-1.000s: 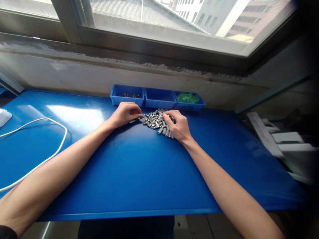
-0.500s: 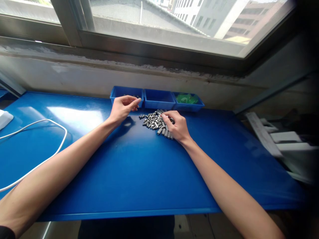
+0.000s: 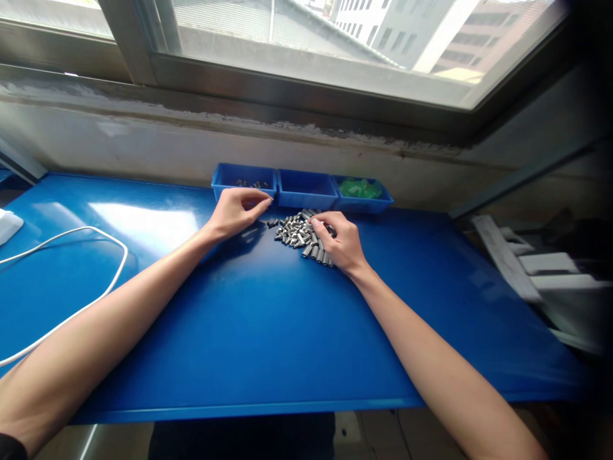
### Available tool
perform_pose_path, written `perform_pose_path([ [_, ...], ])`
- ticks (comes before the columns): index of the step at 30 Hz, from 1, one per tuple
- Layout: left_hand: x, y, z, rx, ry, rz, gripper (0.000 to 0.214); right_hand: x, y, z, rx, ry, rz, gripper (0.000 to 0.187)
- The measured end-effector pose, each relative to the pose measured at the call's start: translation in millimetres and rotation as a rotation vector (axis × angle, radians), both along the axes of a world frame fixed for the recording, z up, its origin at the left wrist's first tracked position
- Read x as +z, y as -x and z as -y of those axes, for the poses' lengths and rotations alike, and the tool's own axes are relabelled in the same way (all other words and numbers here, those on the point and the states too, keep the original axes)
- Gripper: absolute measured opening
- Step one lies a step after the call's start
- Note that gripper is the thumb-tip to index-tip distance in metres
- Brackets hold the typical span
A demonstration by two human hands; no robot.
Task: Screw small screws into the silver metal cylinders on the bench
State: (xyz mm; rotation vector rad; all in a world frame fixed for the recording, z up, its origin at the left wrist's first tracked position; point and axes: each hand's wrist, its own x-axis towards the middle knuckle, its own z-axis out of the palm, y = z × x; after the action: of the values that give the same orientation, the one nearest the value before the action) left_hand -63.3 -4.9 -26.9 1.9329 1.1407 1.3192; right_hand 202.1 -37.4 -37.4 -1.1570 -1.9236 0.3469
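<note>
Blue surface [image 3: 268, 332] below a window. Pile of small metal pins [image 3: 293, 231] near three blue bins [image 3: 306, 190]. Left hand [image 3: 234, 216] hovering beside the pile, fingers released, empty. Right hand [image 3: 343, 244] picking at the pile, fingers curled; grasp unclear.

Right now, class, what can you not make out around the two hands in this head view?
- Head view: whether the left hand holds a piece; too small, and the fingers cover it.
- Head view: pieces under the right hand, hidden by its palm on the metal pile.
- Head view: white device, cut off by the left edge.
</note>
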Motion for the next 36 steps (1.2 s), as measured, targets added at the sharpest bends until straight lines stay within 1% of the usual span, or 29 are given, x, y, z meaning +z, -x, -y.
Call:
perform_pose_path([
  [2, -0.2, 2, 3, -0.111, -0.112, -0.218, 0.027, 0.1, 0, 0, -0.002, 0.002, 0.003, 0.023],
  [3, -0.7, 3, 4, -0.163, -0.155, -0.291, 0.027, 0.1, 0, 0, -0.003, 0.001, 0.005, 0.022],
  [5, -2.8, 5, 5, -0.246, -0.205, -0.370, 0.026, 0.2, 0, 0, -0.004, -0.003, 0.005, 0.022],
  [7, -5.6, 5, 4, -0.286, -0.227, -0.401, 0.025, 0.1, 0, 0, -0.004, -0.003, 0.003, 0.022],
  [11, -10.1, 5, 1, -0.274, -0.253, -0.423, 0.023, -0.2, 0, 0, -0.004, 0.001, 0.001, 0.022],
  [16, -13.7, 5, 0, -0.190, -0.211, -0.444, 0.025, 0.7, 1, 0, 0.001, -0.003, -0.005, 0.022],
  [20, -15.7, 5, -1, -0.169, -0.193, -0.394, 0.026, 1.3, 1, 1, 0.005, -0.003, -0.006, 0.020],
  [24, -14.0, 3, -1, -0.144, -0.168, -0.251, 0.026, 1.0, 1, 1, 0.001, -0.007, -0.007, 0.020],
  [28, -9.3, -2, 2, -0.138, -0.057, -0.087, 0.029, 0.7, 1, 0, 0.004, -0.004, -0.005, 0.021],
  [32, -5.0, -5, 5, -0.134, 0.068, 0.024, 0.036, 1.0, 1, 1, 0.004, -0.009, -0.004, 0.020],
  [34, -3.7, -5, 3, -0.077, 0.085, 0.095, 0.039, 1.0, 1, 1, 0.007, -0.008, -0.007, 0.020],
  [36, -3.0, -3, 1, 0.034, 0.065, 0.175, 0.040, 0.8, 1, 1, 0.009, -0.010, -0.008, 0.020],
])
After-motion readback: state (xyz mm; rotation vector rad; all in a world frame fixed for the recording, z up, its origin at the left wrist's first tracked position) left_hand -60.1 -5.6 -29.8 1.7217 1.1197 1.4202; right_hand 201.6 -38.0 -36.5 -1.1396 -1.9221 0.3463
